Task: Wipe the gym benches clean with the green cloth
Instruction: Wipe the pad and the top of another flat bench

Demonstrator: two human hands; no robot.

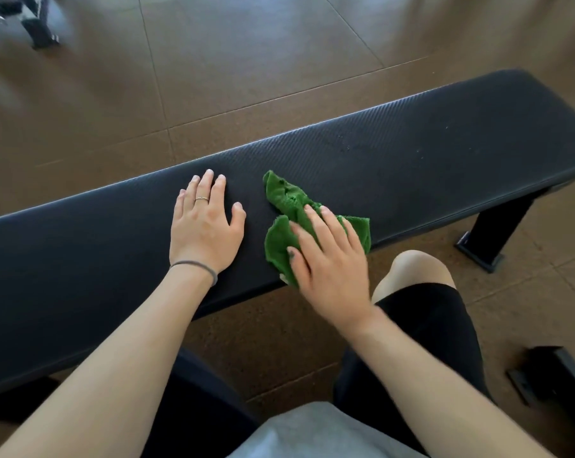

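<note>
A long black padded gym bench (428, 143) runs across the view from lower left to upper right. A crumpled green cloth (284, 200) lies on its top near the front edge. My right hand (329, 266) presses flat on the cloth, fingers spread over it. To the left of the cloth, my left hand (205, 226) rests flat on the bare bench top, fingers apart, holding nothing. Small droplets or specks show on the bench surface to the right of the cloth.
Brown tiled rubber floor (246, 61) surrounds the bench. A black bench leg with a foot plate (487, 239) stands at the right. Another black metal foot (544, 371) sits at lower right. Dark equipment (38, 31) stands at the top left. My knee (415, 276) is beside the bench.
</note>
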